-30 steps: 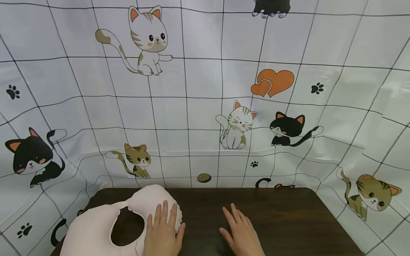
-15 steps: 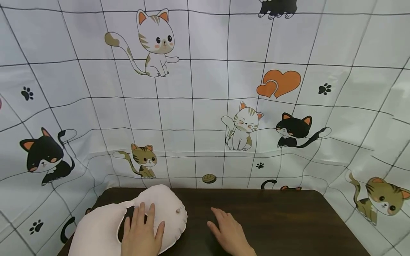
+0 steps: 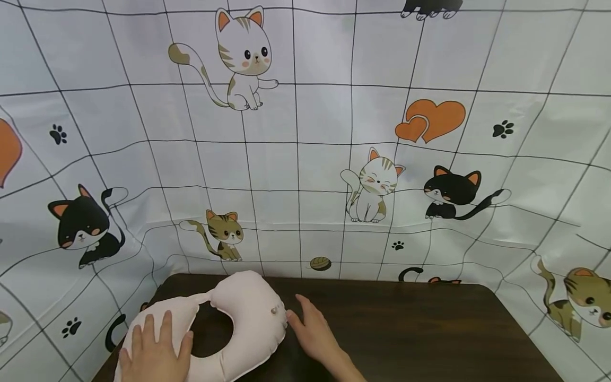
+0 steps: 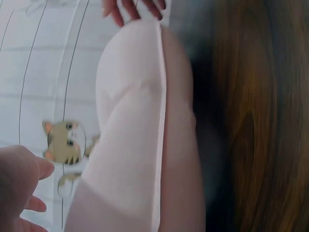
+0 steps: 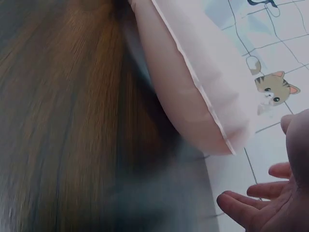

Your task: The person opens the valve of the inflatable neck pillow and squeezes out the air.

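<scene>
A pale pink inflated neck pillow (image 3: 255,318) lies at the left of the dark wooden table, its curved body around an oval hole. On the pillow's right lobe is a small valve (image 3: 275,310). My left hand (image 3: 155,350) rests over the left lobe with fingers extended. At the pillow's right edge is my right hand (image 3: 312,331), its thumb tip right by the seam and its fingers loosely extended. The right wrist view shows the seamed side of the pillow (image 5: 203,87) beside the relaxed fingers of that hand (image 5: 265,193).
The dark wooden table (image 3: 420,329) extends to the right of the pillow. Behind and around it hangs a white gridded sheet (image 3: 315,116) printed with cartoon cats, hearts and paw prints.
My left hand has slid left across the pillow, from the right lobe past the hole to the left lobe. My right hand has moved left to the pillow's edge. The view has shifted slightly.
</scene>
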`<state>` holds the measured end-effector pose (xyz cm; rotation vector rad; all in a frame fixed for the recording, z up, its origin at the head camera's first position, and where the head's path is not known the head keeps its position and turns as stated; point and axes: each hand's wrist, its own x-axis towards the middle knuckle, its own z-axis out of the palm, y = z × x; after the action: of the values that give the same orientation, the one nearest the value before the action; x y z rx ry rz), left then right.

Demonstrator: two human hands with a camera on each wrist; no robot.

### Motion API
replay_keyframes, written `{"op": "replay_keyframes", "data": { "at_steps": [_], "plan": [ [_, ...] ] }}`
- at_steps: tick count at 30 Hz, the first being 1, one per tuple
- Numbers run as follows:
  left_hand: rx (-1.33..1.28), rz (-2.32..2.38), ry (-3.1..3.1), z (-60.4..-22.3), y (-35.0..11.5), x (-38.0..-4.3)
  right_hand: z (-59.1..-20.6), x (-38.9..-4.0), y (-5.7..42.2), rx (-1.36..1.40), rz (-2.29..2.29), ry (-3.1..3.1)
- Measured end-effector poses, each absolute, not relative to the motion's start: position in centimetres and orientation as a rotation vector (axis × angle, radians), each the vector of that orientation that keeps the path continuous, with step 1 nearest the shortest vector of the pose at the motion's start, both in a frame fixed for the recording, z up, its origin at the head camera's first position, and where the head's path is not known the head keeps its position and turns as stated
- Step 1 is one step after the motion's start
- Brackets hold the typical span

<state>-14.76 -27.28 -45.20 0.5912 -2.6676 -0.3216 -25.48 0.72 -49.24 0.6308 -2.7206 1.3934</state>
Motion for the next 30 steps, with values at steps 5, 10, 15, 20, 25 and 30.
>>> {"op": "replay_keyframes", "data": {
  "at_steps": [5,10,15,20,25,30],
  "plan": [
    [0.696,-0.366,-2.599,-46.0,-29.5,-14.4,-49.3,-25.7,-0.3,0.584,1.507,-2.702],
    [0.785,-0.499,-2.521,-46.9,-30.8,-14.1,-48.8,-25.8,-0.9,0.585,1.561,-2.685],
    [0.83,-0.655,-2.431,-47.6,-31.8,-14.1,-49.1,-26.0,-1.4,0.588,1.61,-2.685],
    [0.852,-0.739,-2.499,-48.4,-33.0,-14.2,-49.6,-26.4,-2.0,0.604,1.68,-2.648],
    [0.847,-0.828,-2.575,-49.3,-34.3,-14.1,-49.7,-26.3,-2.3,0.603,1.698,-2.669],
    [0.842,-0.924,-2.675,-49.9,-35.6,-14.3,-49.5,-26.0,-2.4,0.612,1.709,-2.674]
  ]
}}
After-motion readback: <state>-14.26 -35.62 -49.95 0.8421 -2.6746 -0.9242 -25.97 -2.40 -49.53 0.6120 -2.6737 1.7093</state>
